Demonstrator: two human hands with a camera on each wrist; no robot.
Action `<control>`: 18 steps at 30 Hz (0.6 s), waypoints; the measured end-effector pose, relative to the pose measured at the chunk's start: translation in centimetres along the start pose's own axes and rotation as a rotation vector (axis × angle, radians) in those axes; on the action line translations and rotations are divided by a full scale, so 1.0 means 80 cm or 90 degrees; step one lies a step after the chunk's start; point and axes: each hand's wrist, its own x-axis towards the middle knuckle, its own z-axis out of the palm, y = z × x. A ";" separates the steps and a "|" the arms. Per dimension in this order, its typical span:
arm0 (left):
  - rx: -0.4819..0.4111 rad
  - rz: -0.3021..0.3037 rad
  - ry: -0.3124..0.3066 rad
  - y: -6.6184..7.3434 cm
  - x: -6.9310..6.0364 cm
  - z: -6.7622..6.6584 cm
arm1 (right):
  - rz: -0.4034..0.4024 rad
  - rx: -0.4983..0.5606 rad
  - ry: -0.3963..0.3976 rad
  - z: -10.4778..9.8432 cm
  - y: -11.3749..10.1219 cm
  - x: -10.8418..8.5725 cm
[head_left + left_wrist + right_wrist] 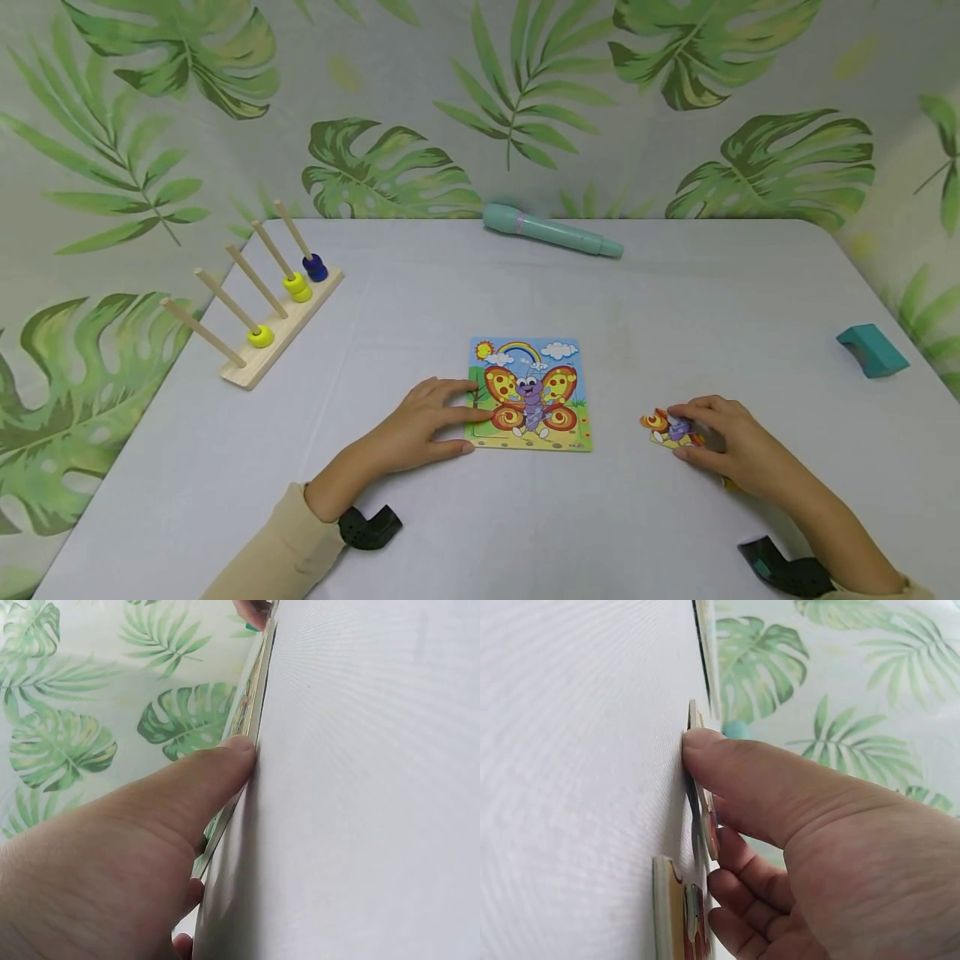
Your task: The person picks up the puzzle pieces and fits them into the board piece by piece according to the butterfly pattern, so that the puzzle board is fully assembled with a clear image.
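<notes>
A square puzzle board [528,396] with a butterfly, sun and rainbow picture lies flat at the middle of the table. My left hand [431,421] touches its left side, fingers stretched over the edge and thumb by the lower left corner. In the left wrist view the thumb [225,757] lies against the board's rim. To the right, my right hand [738,437] pinches a butterfly puzzle piece [660,427] between thumb and fingers, low over the table. More puzzle pieces [667,907] lie under that hand, mostly hidden.
A wooden peg stand [288,333] with yellow and dark blue rings is at the left. A mint-green microphone-shaped object [555,232] lies along the back edge. A teal arched block [873,350] sits near the right edge.
</notes>
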 end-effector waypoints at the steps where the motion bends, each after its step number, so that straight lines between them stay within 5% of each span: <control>1: 0.000 0.001 0.001 0.000 0.000 0.000 | -0.002 -0.006 0.001 0.000 0.000 0.000; 9: 0.004 0.006 0.000 -0.001 0.000 0.000 | -0.051 -0.002 0.066 -0.002 -0.014 0.003; 18: 0.002 0.002 0.000 0.000 -0.001 0.000 | -0.147 0.098 0.125 -0.001 -0.086 0.028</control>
